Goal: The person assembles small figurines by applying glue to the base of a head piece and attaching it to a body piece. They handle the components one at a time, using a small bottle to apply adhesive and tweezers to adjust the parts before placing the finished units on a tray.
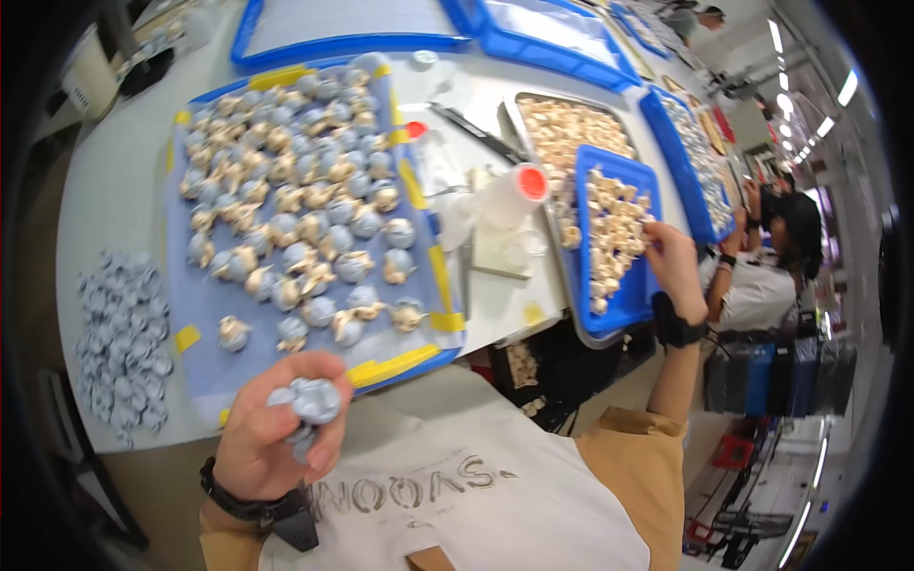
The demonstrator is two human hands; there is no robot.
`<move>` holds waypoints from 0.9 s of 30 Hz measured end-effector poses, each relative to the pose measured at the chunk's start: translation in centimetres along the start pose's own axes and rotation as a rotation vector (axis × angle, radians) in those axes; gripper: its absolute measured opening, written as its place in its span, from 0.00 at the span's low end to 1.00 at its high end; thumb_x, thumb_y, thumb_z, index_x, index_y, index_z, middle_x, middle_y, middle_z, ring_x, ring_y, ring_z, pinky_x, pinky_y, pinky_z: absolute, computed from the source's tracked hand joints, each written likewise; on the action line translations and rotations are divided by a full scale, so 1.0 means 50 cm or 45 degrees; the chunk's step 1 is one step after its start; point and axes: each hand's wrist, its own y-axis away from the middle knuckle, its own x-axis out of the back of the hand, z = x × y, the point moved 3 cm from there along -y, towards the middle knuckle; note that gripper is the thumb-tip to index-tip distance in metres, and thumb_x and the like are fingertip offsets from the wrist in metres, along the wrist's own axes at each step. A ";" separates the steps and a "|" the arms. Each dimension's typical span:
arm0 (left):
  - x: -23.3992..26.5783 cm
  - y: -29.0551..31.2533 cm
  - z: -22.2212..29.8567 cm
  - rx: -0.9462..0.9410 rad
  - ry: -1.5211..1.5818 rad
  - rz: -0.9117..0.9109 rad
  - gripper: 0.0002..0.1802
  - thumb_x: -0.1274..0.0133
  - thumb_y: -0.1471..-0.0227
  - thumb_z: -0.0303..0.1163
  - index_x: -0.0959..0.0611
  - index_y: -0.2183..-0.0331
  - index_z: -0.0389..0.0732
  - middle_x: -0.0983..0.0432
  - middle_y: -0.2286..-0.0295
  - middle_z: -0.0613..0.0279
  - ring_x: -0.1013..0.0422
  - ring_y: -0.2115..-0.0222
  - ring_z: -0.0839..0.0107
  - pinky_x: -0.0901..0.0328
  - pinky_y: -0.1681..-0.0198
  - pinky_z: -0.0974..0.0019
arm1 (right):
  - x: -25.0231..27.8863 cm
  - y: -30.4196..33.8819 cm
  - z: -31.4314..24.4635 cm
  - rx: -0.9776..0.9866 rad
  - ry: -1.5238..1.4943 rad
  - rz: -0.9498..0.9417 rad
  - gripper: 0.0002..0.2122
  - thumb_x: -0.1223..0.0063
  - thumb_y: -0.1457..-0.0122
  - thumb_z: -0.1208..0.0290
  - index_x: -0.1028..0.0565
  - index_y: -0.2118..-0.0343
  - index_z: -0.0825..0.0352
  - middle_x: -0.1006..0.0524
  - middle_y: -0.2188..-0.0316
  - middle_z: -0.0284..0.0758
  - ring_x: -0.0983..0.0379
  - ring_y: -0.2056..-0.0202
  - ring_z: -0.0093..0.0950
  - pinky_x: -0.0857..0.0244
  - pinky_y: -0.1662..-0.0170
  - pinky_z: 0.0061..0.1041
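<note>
My left hand (pixel 278 428) is curled round several small grey-blue rounded caps (pixel 312 400), held just off the near edge of a large blue tray (pixel 205 381) edged with yellow tape. On that tray lie many grey-blue balls with cream parts (pixel 318 310) attached. Off to the right, my right hand (pixel 678 271) reaches into a smaller blue tray (pixel 619 314) of small cream-coloured pieces (pixel 614 228). Its thumb and fingertips close on a piece at the pile's right side; the fingertips are partly hidden.
Loose grey-blue caps (pixel 124 343) are heaped at the table's left. A metal tray (pixel 571 124) of cream pieces lies under the small tray. Between the trays stand a white bottle with a red end (pixel 509 195) and black tweezers (pixel 476 131). Another person (pixel 771 276) works at right.
</note>
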 end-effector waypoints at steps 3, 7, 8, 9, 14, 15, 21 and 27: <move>0.009 0.000 0.008 0.111 -0.047 -0.043 0.24 0.52 0.52 0.34 0.34 0.56 0.29 0.33 0.69 0.57 0.36 0.82 0.78 0.42 0.85 0.77 | 0.068 0.042 -0.056 -0.172 -0.064 0.141 0.10 0.52 0.54 0.82 0.28 0.65 0.73 0.26 0.74 0.41 0.28 0.73 0.31 0.36 0.68 0.24; 0.012 -0.009 0.007 0.241 -0.132 -0.103 0.20 0.55 0.49 0.31 0.33 0.56 0.31 0.31 0.73 0.60 0.36 0.82 0.79 0.41 0.82 0.78 | 0.124 0.135 -0.337 0.310 -0.776 0.428 0.09 0.47 0.54 0.78 0.27 0.68 0.73 0.26 0.74 0.37 0.30 0.73 0.24 0.36 0.68 0.20; -0.002 0.004 -0.002 0.251 -0.229 -0.096 0.19 0.55 0.49 0.30 0.33 0.56 0.32 0.31 0.74 0.61 0.36 0.82 0.80 0.41 0.81 0.79 | 0.132 0.134 -0.402 0.975 -0.686 -0.060 0.11 0.42 0.59 0.75 0.25 0.71 0.73 0.26 0.74 0.39 0.30 0.76 0.26 0.35 0.72 0.22; -0.004 0.007 -0.009 0.275 -0.309 -0.093 0.19 0.55 0.49 0.29 0.33 0.56 0.32 0.30 0.74 0.61 0.36 0.82 0.80 0.40 0.81 0.79 | 0.098 0.137 -0.459 1.088 -0.919 0.036 0.10 0.42 0.60 0.77 0.25 0.72 0.71 0.26 0.73 0.42 0.30 0.79 0.27 0.35 0.75 0.21; -0.005 0.012 0.009 0.122 -0.703 -0.036 0.16 0.50 0.52 0.24 0.30 0.59 0.37 0.30 0.73 0.66 0.37 0.81 0.85 0.40 0.79 0.79 | 0.039 0.129 -0.596 1.167 -0.999 0.089 0.16 0.46 0.61 0.78 0.26 0.64 0.72 0.29 0.69 0.43 0.30 0.77 0.29 0.35 0.75 0.21; -0.003 0.016 0.004 0.141 -0.697 -0.019 0.16 0.50 0.53 0.25 0.30 0.59 0.37 0.30 0.73 0.66 0.37 0.81 0.86 0.40 0.79 0.79 | 0.030 0.132 -0.596 1.173 -1.031 0.064 0.17 0.48 0.60 0.76 0.28 0.64 0.74 0.30 0.68 0.44 0.31 0.76 0.29 0.34 0.74 0.23; 0.017 0.016 -0.011 0.201 -0.678 0.040 0.15 0.47 0.54 0.25 0.29 0.61 0.37 0.30 0.68 0.64 0.34 0.75 0.85 0.38 0.75 0.80 | -0.005 0.152 -0.584 1.072 -1.267 -0.220 0.20 0.50 0.56 0.78 0.31 0.55 0.69 0.34 0.62 0.44 0.32 0.67 0.34 0.34 0.67 0.26; 0.020 0.008 -0.018 0.026 -0.803 -0.115 0.16 0.47 0.56 0.23 0.28 0.62 0.36 0.28 0.66 0.60 0.33 0.74 0.84 0.38 0.74 0.80 | -0.015 0.156 -0.572 0.764 -1.586 -0.212 0.17 0.43 0.60 0.83 0.26 0.62 0.71 0.28 0.67 0.41 0.29 0.70 0.29 0.33 0.69 0.23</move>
